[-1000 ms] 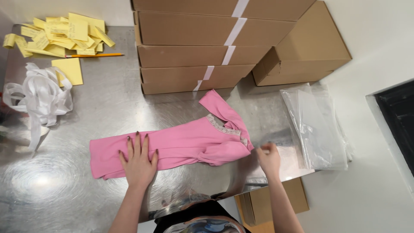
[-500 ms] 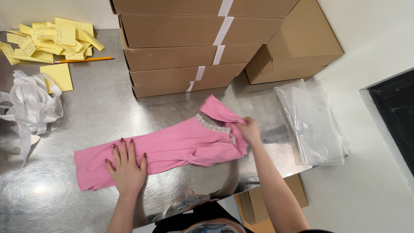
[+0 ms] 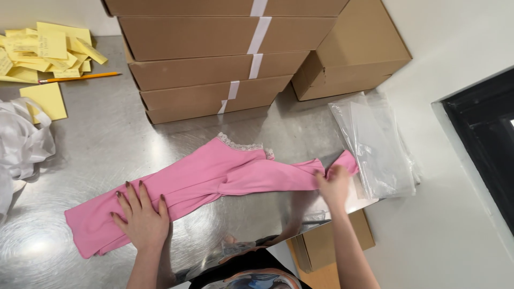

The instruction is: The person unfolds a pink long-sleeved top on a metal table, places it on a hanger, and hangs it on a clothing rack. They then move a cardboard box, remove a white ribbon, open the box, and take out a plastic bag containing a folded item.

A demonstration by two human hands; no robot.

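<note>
Pink garment (image 3: 214, 179) on metal table (image 3: 107, 144), long axis running lower left to right; left hand (image 3: 142, 219) flat, fingers spread, pressing hem end; right hand (image 3: 334, 184) pinching sleeve tip beside plastic bags (image 3: 380, 144)

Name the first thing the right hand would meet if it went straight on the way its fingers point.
Probably the stack of clear plastic bags: the right hand points up-right toward it.
</note>
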